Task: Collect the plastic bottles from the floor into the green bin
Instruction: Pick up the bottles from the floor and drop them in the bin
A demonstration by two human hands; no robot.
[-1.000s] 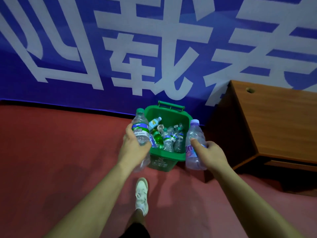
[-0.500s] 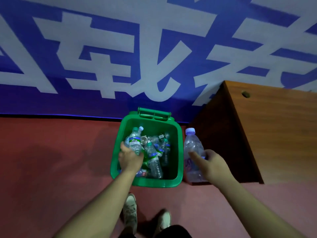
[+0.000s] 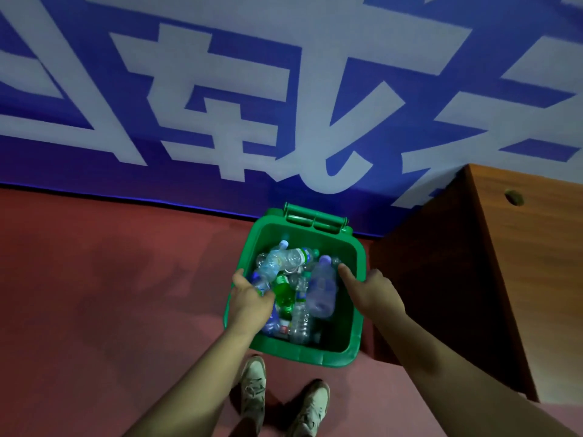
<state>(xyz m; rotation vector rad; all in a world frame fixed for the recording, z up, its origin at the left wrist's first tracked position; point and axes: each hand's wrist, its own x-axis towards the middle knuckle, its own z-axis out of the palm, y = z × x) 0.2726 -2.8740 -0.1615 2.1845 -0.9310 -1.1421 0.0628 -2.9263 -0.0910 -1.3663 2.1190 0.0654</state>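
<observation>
Green bin stands on red floor, handle at its far edge, close to the foot of the blue banner.

Right side: dark side panel of wooden table just beside bin's right wall; narrow gap only. Left side: open floor. Near rim: two shoes just in front.

Bin holds a pile of plastic bottles: clear bottle lying across the top, green bottle mid-pile, purple-capped bottle lying free along the right side.

Left grip over bin's left rim, fingers curled down among the bottles; cannot tell whether it grasps one.

Right grip over the right rim, released, index finger straight, tip beside the purple-capped bottle's shoulder; contact not resolvable.
</observation>
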